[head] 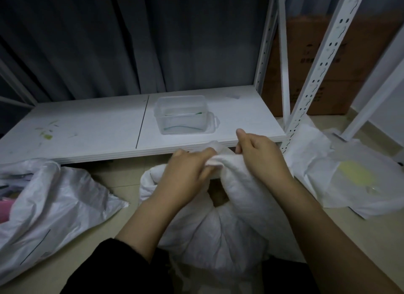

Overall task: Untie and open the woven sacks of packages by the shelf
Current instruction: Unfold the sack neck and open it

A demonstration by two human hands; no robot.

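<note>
A white woven sack (220,232) stands on the floor in front of me, its top twisted into a thick knot. My left hand (188,173) pinches the knot's twisted cloth from the left. My right hand (260,156) grips the same knot from the right, thumb raised. A second white sack (50,204) lies at the left with its mouth open and coloured packages showing inside. A third white sack (328,169) lies at the right by the shelf post, with something yellow showing through it.
The low white shelf board (87,129) runs just behind the sacks, with a clear plastic box (183,115) on it. White perforated shelf posts (314,75) rise at the right. Brown cardboard boxes (341,59) stand behind them. A dark curtain hangs at the back.
</note>
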